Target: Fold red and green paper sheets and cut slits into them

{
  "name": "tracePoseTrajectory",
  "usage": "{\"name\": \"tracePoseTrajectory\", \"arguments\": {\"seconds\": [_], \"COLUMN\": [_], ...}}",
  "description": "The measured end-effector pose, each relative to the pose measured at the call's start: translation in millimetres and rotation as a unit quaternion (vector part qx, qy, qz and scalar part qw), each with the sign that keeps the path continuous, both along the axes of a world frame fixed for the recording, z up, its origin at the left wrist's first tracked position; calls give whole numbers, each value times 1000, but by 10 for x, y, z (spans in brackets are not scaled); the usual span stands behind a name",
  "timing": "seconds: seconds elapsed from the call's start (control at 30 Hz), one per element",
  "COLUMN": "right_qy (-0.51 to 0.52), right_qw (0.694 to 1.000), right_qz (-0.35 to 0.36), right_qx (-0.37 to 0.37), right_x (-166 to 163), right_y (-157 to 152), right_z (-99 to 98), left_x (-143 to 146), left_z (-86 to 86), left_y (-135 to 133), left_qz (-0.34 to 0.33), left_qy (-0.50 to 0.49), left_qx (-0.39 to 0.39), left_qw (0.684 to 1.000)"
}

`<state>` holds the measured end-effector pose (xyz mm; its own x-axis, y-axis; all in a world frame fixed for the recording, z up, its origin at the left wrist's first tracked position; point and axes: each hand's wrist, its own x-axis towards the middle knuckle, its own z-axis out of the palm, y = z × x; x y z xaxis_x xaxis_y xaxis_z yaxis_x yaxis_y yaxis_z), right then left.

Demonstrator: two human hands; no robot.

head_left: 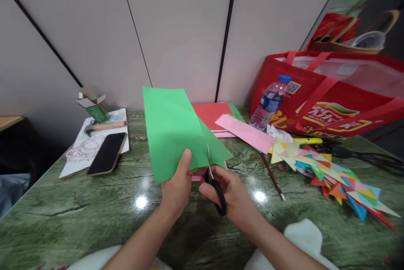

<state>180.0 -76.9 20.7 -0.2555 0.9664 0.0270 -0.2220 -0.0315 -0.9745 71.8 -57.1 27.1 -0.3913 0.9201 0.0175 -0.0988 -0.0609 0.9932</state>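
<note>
My left hand pinches the lower edge of a green sheet of paper, thumb on the front, and holds it up over the table. My right hand grips black-handled scissors. The blades point upward into the sheet's bottom edge, where a cut splits off a green flap to the right. A bit of pink paper shows just under the hands.
A green marble table carries a phone, a hammer, beads and a small box at left. Red and pink sheets, a water bottle, a red bag, a pencil and several coloured paper triangles lie at right.
</note>
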Motion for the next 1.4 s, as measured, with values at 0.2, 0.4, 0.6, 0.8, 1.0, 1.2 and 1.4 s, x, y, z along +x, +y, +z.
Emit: {"name": "tracePoseTrajectory", "arguments": {"seconds": [0.2,0.4,0.6,0.8,1.0,1.2,1.4], "right_qy": [-3,-7,-15,-33,-19,-16,-24], "right_qw": [1000,999,1000,999,1000,999,999], "right_qz": [-2,-2,-10,-13,-12,-12,-18], "right_qx": [-20,-31,-18,-28,-19,-26,-24], "right_x": [-2,-2,2,8,0,8,7], "right_y": [0,-9,-1,-5,-9,-8,-11], "right_z": [-1,-40,-71,-17,-49,-88,-85], "left_x": [25,56,57,48,52,57,47], "left_z": [47,67,40,71,72,37,93], "left_y": [-4,-2,5,-4,-6,1,-14], "left_qz": [-7,-8,-18,-20,-29,-33,-22], "left_qy": [-32,-90,-116,-109,-129,-130,-99], "left_qx": [-7,5,16,8,14,13,2], "left_qw": [999,996,993,994,991,991,995]}}
